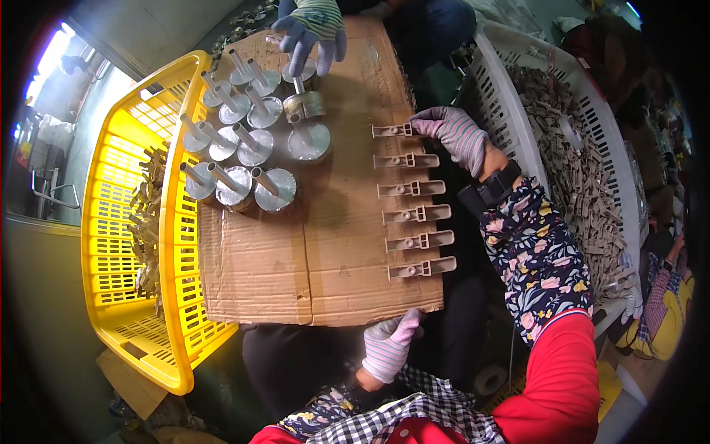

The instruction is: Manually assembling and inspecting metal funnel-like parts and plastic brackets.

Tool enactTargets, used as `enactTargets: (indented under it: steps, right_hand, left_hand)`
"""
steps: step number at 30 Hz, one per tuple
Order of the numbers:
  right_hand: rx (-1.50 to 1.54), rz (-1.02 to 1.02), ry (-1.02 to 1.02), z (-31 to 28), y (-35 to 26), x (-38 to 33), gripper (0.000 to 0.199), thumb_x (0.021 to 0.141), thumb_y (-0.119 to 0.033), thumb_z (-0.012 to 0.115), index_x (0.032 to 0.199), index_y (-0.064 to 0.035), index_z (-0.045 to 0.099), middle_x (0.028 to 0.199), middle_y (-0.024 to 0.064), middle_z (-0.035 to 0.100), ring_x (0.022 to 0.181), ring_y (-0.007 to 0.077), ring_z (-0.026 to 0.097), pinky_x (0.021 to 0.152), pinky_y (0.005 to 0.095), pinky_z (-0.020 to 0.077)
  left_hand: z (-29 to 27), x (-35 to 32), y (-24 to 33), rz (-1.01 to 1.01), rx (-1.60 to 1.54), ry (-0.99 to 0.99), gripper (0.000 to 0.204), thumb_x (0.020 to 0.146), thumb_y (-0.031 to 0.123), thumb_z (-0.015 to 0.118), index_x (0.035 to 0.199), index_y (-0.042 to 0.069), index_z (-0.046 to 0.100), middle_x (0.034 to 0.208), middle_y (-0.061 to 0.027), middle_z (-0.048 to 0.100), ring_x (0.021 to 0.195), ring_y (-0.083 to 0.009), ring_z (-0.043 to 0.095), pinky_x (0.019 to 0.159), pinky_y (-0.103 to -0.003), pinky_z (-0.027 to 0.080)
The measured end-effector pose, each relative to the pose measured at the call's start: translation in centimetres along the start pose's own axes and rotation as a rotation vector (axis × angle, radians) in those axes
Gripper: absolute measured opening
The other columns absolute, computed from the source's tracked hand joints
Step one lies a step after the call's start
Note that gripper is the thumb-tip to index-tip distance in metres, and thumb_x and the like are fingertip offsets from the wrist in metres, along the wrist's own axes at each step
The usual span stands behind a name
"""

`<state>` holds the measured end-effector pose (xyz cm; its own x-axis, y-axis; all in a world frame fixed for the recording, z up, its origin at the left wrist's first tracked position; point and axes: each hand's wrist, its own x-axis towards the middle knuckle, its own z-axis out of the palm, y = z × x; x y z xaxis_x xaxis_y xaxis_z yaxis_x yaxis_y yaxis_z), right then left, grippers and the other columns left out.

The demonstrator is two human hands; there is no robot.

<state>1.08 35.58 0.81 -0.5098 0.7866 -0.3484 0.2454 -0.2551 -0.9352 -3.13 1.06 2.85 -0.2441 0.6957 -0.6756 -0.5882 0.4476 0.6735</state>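
Note:
My right hand, in a striped glove, pinches the end of a beige plastic clip-like part. It is the farthest of several such parts lined up along the right side of a cardboard sheet. Another of these parts lies at the near end of the row. My left hand, also gloved, is just below the cardboard's near edge with its fingers curled; whatever is in them, if anything, is hidden. On the cardboard's left half stand several round silver metal pieces with upright rod handles.
A yellow plastic basket with beige parts stands at the left. At the right, a white crate holds a heap of similar parts. Across the cardboard, another person's gloved hand reaches over the metal pieces. More people are at the far right.

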Motion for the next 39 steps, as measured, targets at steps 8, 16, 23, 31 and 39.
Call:
enactTargets:
  steps: [8,16,23,31,39]
  right_hand:
    - [0.019,0.023,-0.035,0.2,-0.8,-0.5,0.018,0.079,-0.016,0.070,0.092,-0.0040,0.066,0.085,0.0020,0.065,0.077,0.0102,0.057,0.072,0.0248,0.0451]
    - [0.023,0.025,-0.042,0.0,-0.1,0.1,0.019,0.079,-0.017,0.071,0.092,-0.0040,0.066,0.084,0.0019,0.066,0.076,0.0102,0.057,0.070,0.0250,0.0460]
    - [-0.284,-0.148,0.073,0.8,0.0,-0.1,0.030,0.075,-0.027,0.073,0.091,-0.0020,0.065,0.083,0.0071,0.066,0.078,0.0168,0.060,0.074,0.0284,0.0472]
    - [-1.194,-0.410,0.267,5.8,-7.6,-5.9,0.063,0.074,-0.040,0.066,0.121,-0.0029,0.048,0.122,0.0208,0.052,0.111,0.0354,0.051,0.094,0.0378,0.0409]
    - [-0.584,-0.277,-0.009,17.1,-8.6,1.6,0.069,0.068,-0.042,0.074,0.121,-0.0032,0.053,0.114,0.0152,0.059,0.106,0.0262,0.056,0.091,0.0328,0.0418]
  left_hand:
    - [0.1,0.0,-0.2,-0.028,-0.007,0.025,0.021,0.085,0.022,0.066,0.090,0.002,0.069,0.079,-0.0002,0.066,0.064,-0.0058,0.056,0.062,-0.020,0.044]
    - [0.3,0.1,-0.2,-0.004,0.010,0.016,0.022,0.085,0.023,0.066,0.091,0.002,0.069,0.078,-0.0003,0.066,0.064,-0.0052,0.055,0.062,-0.020,0.044]
    - [0.2,-0.3,0.1,0.028,-0.006,0.006,0.021,0.085,0.023,0.066,0.089,0.002,0.070,0.077,0.0008,0.065,0.064,-0.0054,0.054,0.062,-0.020,0.043]
    - [-1.5,-2.0,-0.3,0.042,-0.007,0.006,0.028,0.085,0.030,0.066,0.084,0.002,0.070,0.068,0.0013,0.062,0.061,-0.0044,0.051,0.060,-0.020,0.041]
    - [-4.2,-2.4,-2.0,0.046,-0.021,-0.091,0.035,0.084,0.037,0.065,0.074,0.004,0.068,0.062,0.0040,0.057,0.058,-0.0025,0.045,0.053,-0.020,0.037]
